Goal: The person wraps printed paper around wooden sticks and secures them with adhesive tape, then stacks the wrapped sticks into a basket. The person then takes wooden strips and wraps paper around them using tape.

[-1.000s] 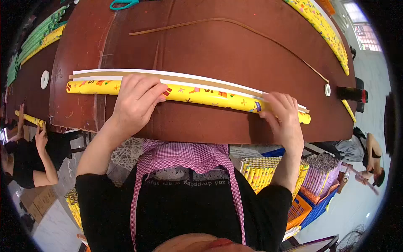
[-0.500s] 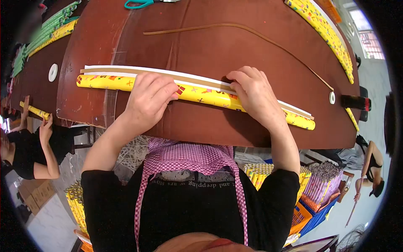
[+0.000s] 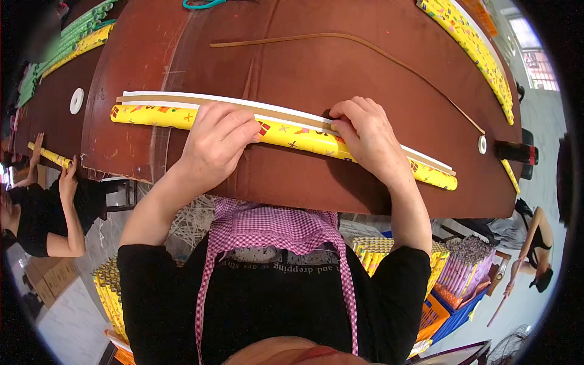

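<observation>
A yellow patterned roll of wrapping paper lies across the table in front of me. Along its far side runs a white paper edge with a brown strip on it. My left hand is closed over the roll left of its middle, fingers curled on the top. Further right, my right hand also grips the roll, with thumb and fingers pinched at the strip. The fingers partly hide the paper beneath them. A long thin brown strip lies loose beyond the roll.
On the brown table are teal-handled scissors, a white tape roll and more yellow rolls. Green rolls lie far left. Crates of wrapped rolls stand below right. One co-worker handles a yellow roll; another holds a stick.
My hands and the roll hold nearly the same place. The view has shifted slightly, leaving less of the scissors in sight. At the right, the co-worker's stick has moved a little left.
</observation>
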Motion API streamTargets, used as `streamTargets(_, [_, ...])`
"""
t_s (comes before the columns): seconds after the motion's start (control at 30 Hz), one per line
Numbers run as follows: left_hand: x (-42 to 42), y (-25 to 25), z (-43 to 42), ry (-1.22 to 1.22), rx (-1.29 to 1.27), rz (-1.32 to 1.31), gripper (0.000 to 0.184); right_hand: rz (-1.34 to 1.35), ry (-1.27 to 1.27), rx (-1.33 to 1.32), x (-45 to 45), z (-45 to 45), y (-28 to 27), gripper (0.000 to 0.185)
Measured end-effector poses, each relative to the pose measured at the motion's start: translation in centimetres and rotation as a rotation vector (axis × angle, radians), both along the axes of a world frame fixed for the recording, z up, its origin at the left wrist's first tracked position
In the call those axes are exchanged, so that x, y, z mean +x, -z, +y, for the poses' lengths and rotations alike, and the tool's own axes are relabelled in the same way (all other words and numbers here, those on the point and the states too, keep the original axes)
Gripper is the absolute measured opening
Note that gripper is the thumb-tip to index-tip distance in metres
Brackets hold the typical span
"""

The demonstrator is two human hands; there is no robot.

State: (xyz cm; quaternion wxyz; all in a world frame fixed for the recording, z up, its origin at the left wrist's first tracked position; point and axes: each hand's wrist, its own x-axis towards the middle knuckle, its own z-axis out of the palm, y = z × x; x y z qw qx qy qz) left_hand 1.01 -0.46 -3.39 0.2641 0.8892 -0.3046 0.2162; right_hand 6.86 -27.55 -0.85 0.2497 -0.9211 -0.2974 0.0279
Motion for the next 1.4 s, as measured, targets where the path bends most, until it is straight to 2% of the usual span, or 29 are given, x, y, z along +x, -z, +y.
streamTargets(0.33, [0.0, 0.1, -0.1, -0.019, 0.001, -0.013, 0.017, 0.035, 0.004, 0.046, 0.0, 0.1, -0.2, 0.004])
streamTargets(0.97, [-0.3, 0.0, -0.3, -0.088, 0.074, -0.119, 0.015, 0.028, -0.031, 0.056, -1.7, 0.3, -1.4, 0.004])
streamTargets(1.17, [-0.5, 0.0, -0.4, -0.102, 0.098, -0.150, 0.016, -0.026, -0.062, -0.006, -3.4, -0.2, -2.4, 0.012])
streamTargets(1.33, [-0.8, 0.0, -0.3, -0.102, 0.146, -0.168, 0.017, -0.245, -0.075, -0.043, -4.8, 0.1, -1.3, 0.031])
streamTargets(1.4, [-1.0, -0.1, -0.4, -0.128, 0.198, -0.206, 0.017, -0.291, -0.081, -0.032, -4.9, 0.1, -0.7, 0.032])
